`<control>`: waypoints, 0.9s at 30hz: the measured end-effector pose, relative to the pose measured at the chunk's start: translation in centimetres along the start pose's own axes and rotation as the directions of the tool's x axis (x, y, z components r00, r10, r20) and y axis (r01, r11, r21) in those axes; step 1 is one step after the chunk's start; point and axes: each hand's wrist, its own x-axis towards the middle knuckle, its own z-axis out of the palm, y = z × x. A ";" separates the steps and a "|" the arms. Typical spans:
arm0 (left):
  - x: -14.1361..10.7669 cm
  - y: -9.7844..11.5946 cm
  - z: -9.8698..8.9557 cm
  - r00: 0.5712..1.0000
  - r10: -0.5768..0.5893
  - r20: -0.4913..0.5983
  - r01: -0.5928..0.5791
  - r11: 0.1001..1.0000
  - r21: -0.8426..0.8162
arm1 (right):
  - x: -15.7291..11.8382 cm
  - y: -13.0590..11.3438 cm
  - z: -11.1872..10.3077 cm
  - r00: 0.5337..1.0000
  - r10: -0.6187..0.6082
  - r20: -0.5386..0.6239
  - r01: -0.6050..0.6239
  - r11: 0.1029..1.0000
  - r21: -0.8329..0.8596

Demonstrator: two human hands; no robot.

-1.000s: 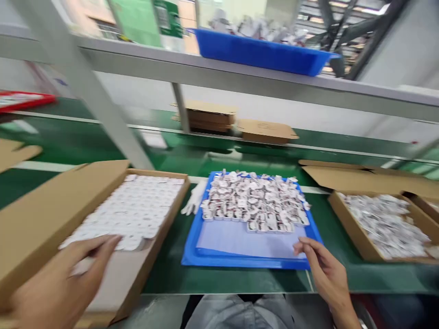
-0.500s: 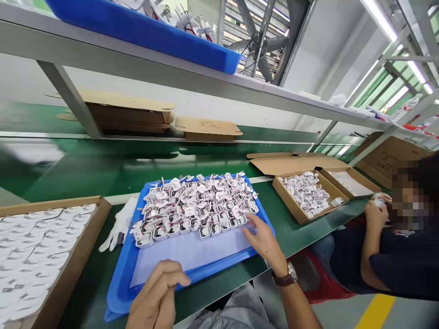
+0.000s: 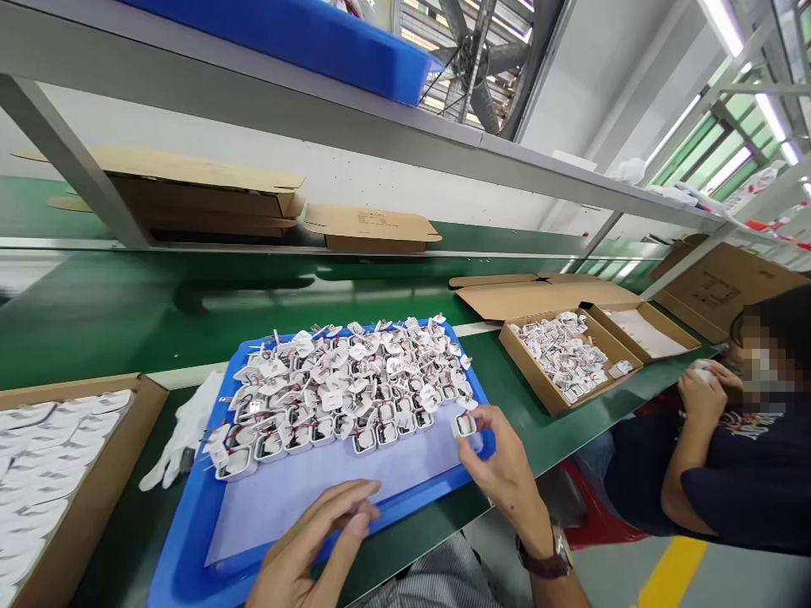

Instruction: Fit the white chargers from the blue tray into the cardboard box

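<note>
My right hand (image 3: 503, 464) now pinches a white case (image 3: 466, 425), newly apart from the rows; one piece is thus singled out, tray (image 3: 437, 491) below the grip, other cases (image 3: 355, 376) leftward; my left hand (image 3: 310, 545) hangs loosely spread.

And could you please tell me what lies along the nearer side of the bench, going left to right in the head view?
Cardboard box of white pieces, white glove, blue tray of small white cases, open box of loose white parts, another open box with a white sheet.
</note>
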 end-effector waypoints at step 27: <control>1.6 2.7 3.5 0.995 -0.089 0.033 0.094 0.863 -0.497 | -3.1 -5.6 0.4 0.913 -0.351 0.208 0.209 0.840 0.501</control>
